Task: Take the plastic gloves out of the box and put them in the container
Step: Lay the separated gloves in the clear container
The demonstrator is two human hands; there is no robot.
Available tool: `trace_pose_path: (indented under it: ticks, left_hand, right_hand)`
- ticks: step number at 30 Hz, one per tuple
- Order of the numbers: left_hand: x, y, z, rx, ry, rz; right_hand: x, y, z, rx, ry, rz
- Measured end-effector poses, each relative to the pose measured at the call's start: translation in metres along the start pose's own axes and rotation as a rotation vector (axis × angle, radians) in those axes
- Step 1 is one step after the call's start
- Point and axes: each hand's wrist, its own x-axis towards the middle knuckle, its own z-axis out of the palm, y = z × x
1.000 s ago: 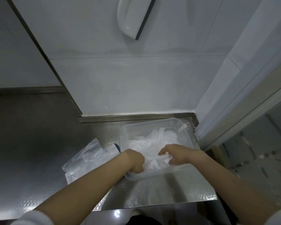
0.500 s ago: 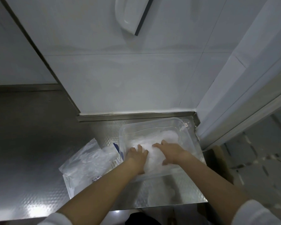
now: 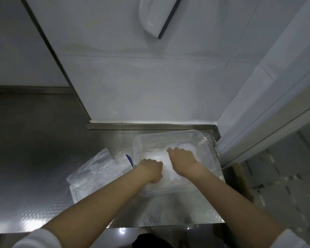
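Left hand grip: the left hand (image 3: 151, 170) is sunk at the near end of the pile, fingers curled down into it. Whether they pinch film or only push cannot be told.
Right hand grip: the right hand (image 3: 182, 161) lies palm down further in, fingers spread forward and apart, pressing rather than clutching.
Gloves: the plastic gloves (image 3: 189, 147) sit as a white crumpled mass inside the container (image 3: 210, 158), under both hands.
Why two hands: thin film springs up, so pressing at both ends likely flattens it below the rim.
Container: clear and lidless, tucked into the corner of the steel counter (image 3: 43, 158) – the wall behind and to the right likely stops it sliding under the push.
Packet: a flat clear packet (image 3: 97, 170) with blue print lies just left of the container, touching its wall.
Progress: filling looks nearly done – packing down remains.
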Motion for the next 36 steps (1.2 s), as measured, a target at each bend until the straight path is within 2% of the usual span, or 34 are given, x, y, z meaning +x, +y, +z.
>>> trace_pose_path:
  ticks: [1,5,7,9,11,14,16,17,20,22,24,26,28,30,34,36]
  left_hand:
    - [-0.008,0.000,-0.005,-0.033,0.107,0.021]
    - [-0.047,-0.028,-0.003,-0.333,0.753,0.021]
    - [-0.065,-0.050,0.006,-0.407,0.900,-0.050]
    - [-0.076,-0.072,0.021,-0.419,0.976,-0.156]
    - [-0.081,-0.092,0.038,-0.407,0.933,-0.332]
    - [-0.087,-0.116,0.058,-0.457,0.632,-0.565]
    - [-0.091,-0.128,0.066,-0.583,0.486,-0.619]
    - [-0.093,-0.133,0.068,-0.623,0.477,-0.611]
    - [-0.101,-0.142,0.071,-0.708,0.645,-0.507]
    - [-0.107,-0.142,0.070,-0.774,0.735,-0.400]
    - [-0.114,-0.140,0.065,-0.784,0.819,-0.312]
    - [-0.118,-0.136,0.062,-0.824,0.915,-0.241]
    - [-0.122,-0.134,0.058,-0.855,0.966,-0.208]
    - [-0.125,-0.131,0.057,-0.889,0.905,-0.170]
    - [-0.121,-0.124,0.073,-0.876,0.525,-0.069]
    - [-0.116,-0.121,0.086,-0.786,0.368,-0.128]
  right_hand:
    - [-0.005,-0.007,-0.006,0.098,0.095,-0.026]
    - [-0.027,-0.042,-0.021,0.522,0.475,-0.182]
    - [-0.030,-0.058,-0.019,0.583,0.566,-0.255]
    - [-0.028,-0.074,-0.013,0.572,0.541,-0.343]
    - [-0.024,-0.091,-0.003,0.521,0.464,-0.427]
    - [-0.015,-0.116,0.011,0.449,0.342,-0.488]
    - [-0.008,-0.129,0.017,0.377,0.290,-0.488]
    - [-0.005,-0.135,0.019,0.337,0.271,-0.495]
    - [0.001,-0.145,0.019,0.327,0.191,-0.500]
    - [0.000,-0.148,0.017,0.456,0.155,-0.454]
    - [-0.003,-0.151,0.012,0.684,0.141,-0.381]
    - [-0.003,-0.149,0.006,0.865,0.193,-0.333]
    - [-0.003,-0.146,-0.001,0.902,0.255,-0.348]
    - [-0.002,-0.141,-0.005,0.893,0.286,-0.355]
    - [-0.004,-0.129,-0.010,0.960,0.322,-0.303]
    - [-0.005,-0.122,-0.011,0.973,0.322,-0.278]
